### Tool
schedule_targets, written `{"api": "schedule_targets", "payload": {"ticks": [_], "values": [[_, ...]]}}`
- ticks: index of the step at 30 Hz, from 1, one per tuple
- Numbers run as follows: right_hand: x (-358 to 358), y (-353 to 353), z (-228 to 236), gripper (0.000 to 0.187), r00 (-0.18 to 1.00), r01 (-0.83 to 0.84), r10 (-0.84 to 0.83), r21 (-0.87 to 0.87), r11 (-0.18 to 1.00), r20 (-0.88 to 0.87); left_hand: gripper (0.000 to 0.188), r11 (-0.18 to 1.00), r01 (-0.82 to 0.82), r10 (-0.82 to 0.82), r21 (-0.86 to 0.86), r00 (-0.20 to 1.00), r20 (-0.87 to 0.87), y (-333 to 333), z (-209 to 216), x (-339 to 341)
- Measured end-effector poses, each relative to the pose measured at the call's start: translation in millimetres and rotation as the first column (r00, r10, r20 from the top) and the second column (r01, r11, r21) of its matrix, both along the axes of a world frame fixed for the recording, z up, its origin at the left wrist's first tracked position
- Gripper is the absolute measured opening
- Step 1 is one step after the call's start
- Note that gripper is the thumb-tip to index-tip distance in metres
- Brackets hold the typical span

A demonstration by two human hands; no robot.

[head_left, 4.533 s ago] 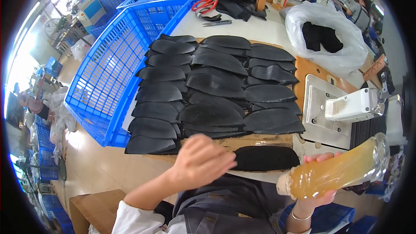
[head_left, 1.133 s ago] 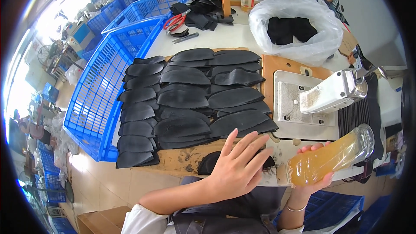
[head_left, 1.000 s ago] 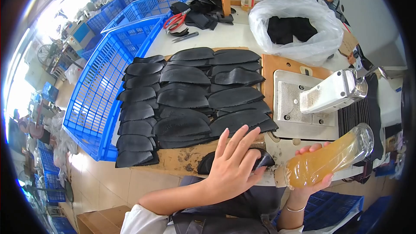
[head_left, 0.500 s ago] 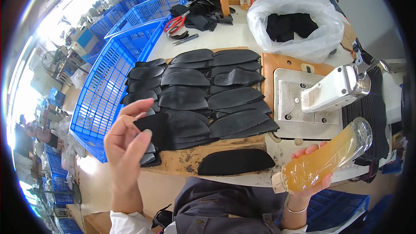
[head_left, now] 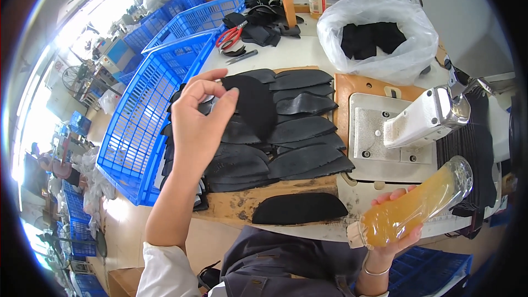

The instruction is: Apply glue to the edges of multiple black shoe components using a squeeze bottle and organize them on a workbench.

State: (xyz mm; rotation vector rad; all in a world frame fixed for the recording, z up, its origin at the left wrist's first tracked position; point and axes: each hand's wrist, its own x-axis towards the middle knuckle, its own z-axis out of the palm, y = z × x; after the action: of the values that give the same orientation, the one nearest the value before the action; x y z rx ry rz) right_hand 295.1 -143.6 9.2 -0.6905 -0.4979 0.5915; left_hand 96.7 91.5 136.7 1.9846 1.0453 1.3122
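Fingers of left hand (head_left: 201, 114) pinch edge of curved black piece (head_left: 252, 107), held up above tabletop. Right hand (head_left: 406, 240) wraps bottle of yellowish liquid (head_left: 415, 207). Progress, as judged: many similar pieces (head_left: 308, 131) already lie overlapped in rows; held one not laid down; single flat piece (head_left: 300, 209) lies apart on brown board (head_left: 226, 204). How many remain, cannot tell.

The raised black piece (head_left: 256, 109) looks like matt cloth; the stacked pieces (head_left: 303, 131) are smooth, faintly glossy and leathery. On the right, the bottle (head_left: 415, 208) is clear and shiny, the machine (head_left: 421, 116) glossy painted metal. Far right, the bag (head_left: 385, 70) is thin, crinkled plastic; the left basket (head_left: 144, 184), smooth plastic.
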Motion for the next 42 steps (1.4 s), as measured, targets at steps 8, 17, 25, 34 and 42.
{"api": "schedule_targets", "payload": {"ticks": [8,17,25,34,42], "values": [[1.6,-0.2,-0.4,0.076,1.000,-0.013,0.013,0.015,1.000,0.003,0.013,0.975,0.034,0.018,0.220,0.972,-0.233,-1.0,-28.9,22.6],[-0.2,-1.2,3.2,0.072,1.000,-0.015,0.015,-0.014,1.000,0.017,0.013,0.910,0.405,-0.327,0.094,0.837,-0.439,-10.7,-85.1,85.1],[-0.2,-0.3,2.9,0.072,1.000,-0.016,0.016,-0.019,1.000,0.010,0.018,0.834,0.551,-0.466,0.043,0.743,-0.481,4.5,-89.7,94.7],[-1.5,1.2,5.2,0.070,1.000,-0.024,0.024,-0.033,0.999,0.009,0.050,0.768,0.490,-0.160,0.413,0.771,-0.616,-5.0,-52.2,70.0],[-0.5,0.5,-0.2,0.073,0.997,-0.038,0.040,-0.022,0.999,0.071,0.024,0.816,0.529,-0.365,0.231,0.783,-0.503,-76.8,-66.0,-51.3]]}}
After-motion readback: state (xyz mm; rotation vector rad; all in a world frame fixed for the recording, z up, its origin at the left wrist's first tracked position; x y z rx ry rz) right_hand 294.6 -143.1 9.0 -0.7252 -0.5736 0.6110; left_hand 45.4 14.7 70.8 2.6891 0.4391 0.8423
